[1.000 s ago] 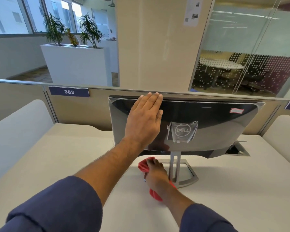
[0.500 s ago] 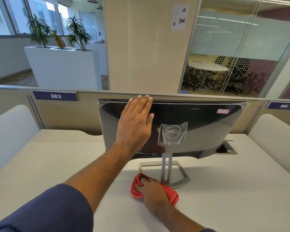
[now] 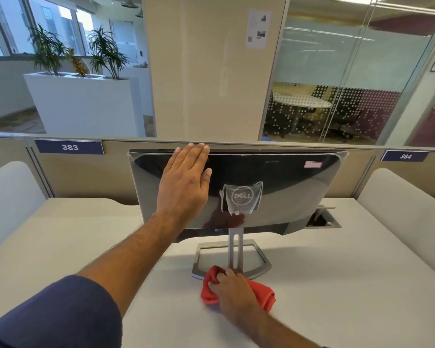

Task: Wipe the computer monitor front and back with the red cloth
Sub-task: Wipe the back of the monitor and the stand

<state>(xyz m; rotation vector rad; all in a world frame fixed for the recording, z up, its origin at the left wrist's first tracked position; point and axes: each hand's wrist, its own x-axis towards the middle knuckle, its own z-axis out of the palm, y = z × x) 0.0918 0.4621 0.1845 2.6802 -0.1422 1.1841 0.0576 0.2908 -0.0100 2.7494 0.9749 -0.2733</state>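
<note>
The computer monitor (image 3: 286, 187) stands on the white desk with its glossy black back toward me and its screen hidden. My left hand (image 3: 183, 182) lies flat against the upper left of the back, fingers together, fingertips at the top edge. The red cloth (image 3: 263, 293) is bunched on the desk just in front of the silver stand base (image 3: 261, 268). My right hand (image 3: 232, 290) rests on the cloth and grips it, next to the stand's upright post.
The white desk (image 3: 337, 285) stretches to both sides, with curved white side dividers. An open cable hatch (image 3: 323, 219) sits behind the monitor on the right. A beige partition (image 3: 86, 172) with number plates 383 and 384 closes the back.
My right hand has pulled the red cloth back from under the monitor, toward me, to the desk in front of the stand. My left hand has stayed flat on the monitor's back.
</note>
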